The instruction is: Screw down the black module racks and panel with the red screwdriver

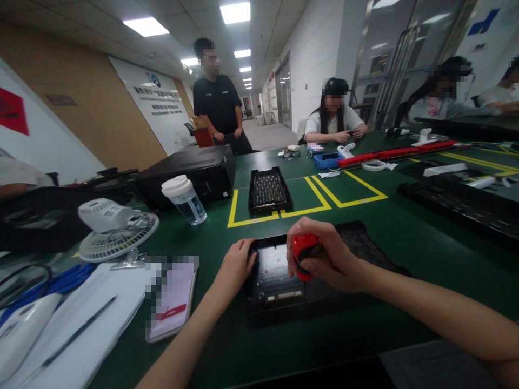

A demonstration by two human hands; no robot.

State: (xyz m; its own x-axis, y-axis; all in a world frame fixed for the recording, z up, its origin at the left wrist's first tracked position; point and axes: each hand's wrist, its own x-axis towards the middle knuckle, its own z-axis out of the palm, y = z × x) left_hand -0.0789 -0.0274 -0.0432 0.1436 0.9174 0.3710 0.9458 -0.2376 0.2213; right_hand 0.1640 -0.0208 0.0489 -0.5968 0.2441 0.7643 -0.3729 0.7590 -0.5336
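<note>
A flat black panel (279, 289) lies on the green table (227, 335) right in front of me. My left hand (237, 265) rests on its left edge with the fingers curled down on it. My right hand (324, 259) is wrapped round the red and black handle of a screwdriver (304, 254), held upright over the middle of the panel. The tool's tip is hidden by my hand.
A black tray of small parts (268, 190) sits inside yellow floor-tape squares beyond the panel. To the left are a clear cup (185, 200), a white desk fan (115, 227), a phone (172, 300) and papers. Other people sit and stand at the far side.
</note>
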